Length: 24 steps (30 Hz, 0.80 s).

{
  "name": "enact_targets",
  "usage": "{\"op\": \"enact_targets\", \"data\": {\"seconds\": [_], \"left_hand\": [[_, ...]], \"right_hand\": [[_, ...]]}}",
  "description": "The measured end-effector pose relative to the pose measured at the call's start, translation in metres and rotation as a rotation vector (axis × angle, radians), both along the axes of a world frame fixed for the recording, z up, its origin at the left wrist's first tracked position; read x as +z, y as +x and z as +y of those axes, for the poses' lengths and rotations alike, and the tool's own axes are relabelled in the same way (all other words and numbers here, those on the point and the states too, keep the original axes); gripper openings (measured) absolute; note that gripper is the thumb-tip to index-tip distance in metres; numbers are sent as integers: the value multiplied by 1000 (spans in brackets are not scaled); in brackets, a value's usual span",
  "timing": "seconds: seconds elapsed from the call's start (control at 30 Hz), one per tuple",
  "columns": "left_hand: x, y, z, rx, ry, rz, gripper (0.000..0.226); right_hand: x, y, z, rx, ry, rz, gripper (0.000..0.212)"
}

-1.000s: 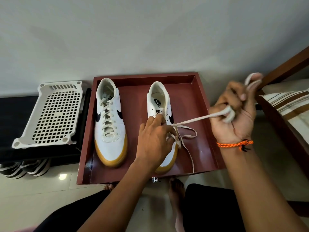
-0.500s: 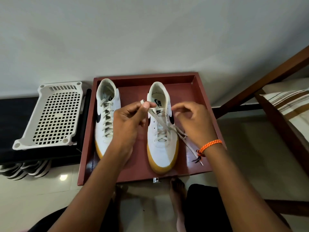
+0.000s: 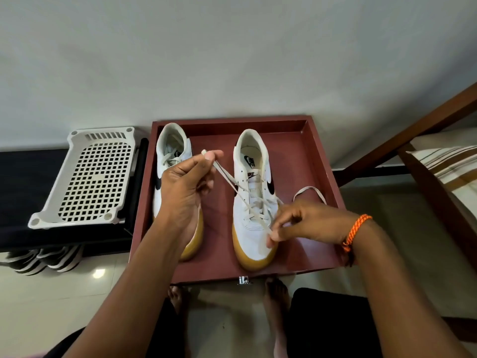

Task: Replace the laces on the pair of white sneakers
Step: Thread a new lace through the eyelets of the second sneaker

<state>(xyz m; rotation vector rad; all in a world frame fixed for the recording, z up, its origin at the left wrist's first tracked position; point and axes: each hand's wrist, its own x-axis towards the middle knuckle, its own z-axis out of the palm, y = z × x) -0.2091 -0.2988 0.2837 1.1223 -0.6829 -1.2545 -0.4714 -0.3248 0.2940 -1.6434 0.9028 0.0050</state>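
Both white sneakers sit in the red-brown tray (image 3: pixel 320 161). The left sneaker (image 3: pixel 171 151) looks fully laced; the right sneaker (image 3: pixel 254 202) is threaded only through its lower eyelets. The left hand (image 3: pixel 185 192) pinches one end of the lace (image 3: pixel 227 177), the right hand (image 3: pixel 307 223) the other strand.
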Motion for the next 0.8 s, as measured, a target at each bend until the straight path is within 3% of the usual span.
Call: {"op": "enact_targets", "data": {"seconds": [0.07,0.2,0.27,0.3,0.37,0.47,0.6,0.67,0.8], "left_hand": [[-3,0,2,-24,13,-32,20],[-7,-12,9,-115,8,-83,26],[-8,-15,11,-165,6,-107,24],[-8,-16,10,-174,13,-110,21],[-11,-16,9,-149,34,-121,15],[-14,-12,7,-93,56,-148,15],[-15,-5,5,-35,70,-152,21],[-17,-7,6,-58,59,-182,19],[-14,-24,9,-181,25,-263,27]], "right_hand": [[-6,-3,1,-41,-31,103,13],[-2,47,4,-418,-208,-195,22],[-2,72,9,-479,-291,-268,17],[-4,77,11,-463,-315,-263,12],[-8,72,11,-395,-316,-215,24],[8,40,5,-184,-125,-109,27],[19,-5,4,17,-4,274,18],[13,-9,3,-100,-65,293,13],[-1,27,-4,-527,-475,-71,17]]}}
